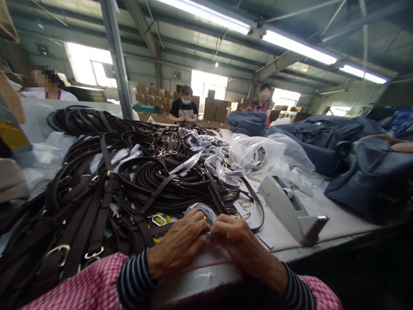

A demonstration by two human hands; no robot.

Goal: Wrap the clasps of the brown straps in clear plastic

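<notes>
Head view: pale twisted cord [202,212] between left hand [177,243] and right hand [240,243].

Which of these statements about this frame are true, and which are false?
1. The left hand and right hand both hold a pale twisted coil. True.
2. Dark leather straps lie heaped on the table. True.
3. The tape dispenser stands left of the hands. False: it stands to their right.
4. The co-worker straight ahead wears no apron. False: that co-worker wears an apron.
</notes>
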